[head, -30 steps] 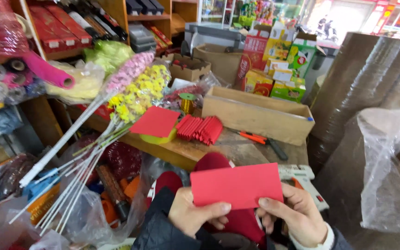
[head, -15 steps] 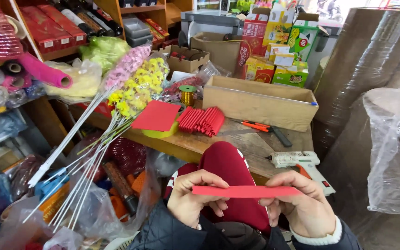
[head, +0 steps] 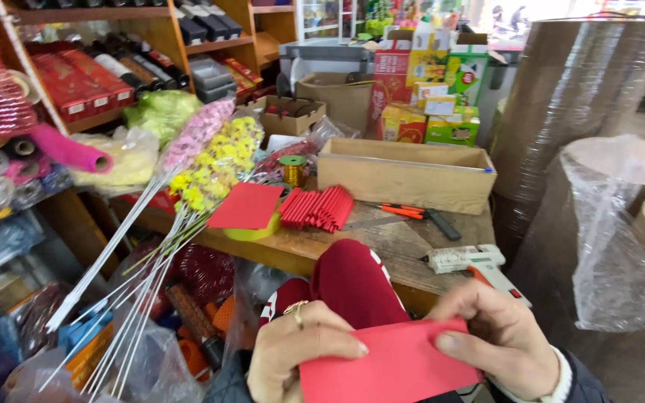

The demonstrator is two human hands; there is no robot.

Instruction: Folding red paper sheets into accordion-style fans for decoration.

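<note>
Head cam: the wooden table is pretty cluttered, with a stack of red paper rolls, scissors, a glue gun and fake flower stems leaning in from the left. The long cardboard box looks empty from here. Down front, left hand and right hand both pinch a red paper sheet over the lap.

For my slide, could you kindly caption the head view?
Both hands, left hand and right hand, hold a red paper sheet before a cluttered craft table.
</note>
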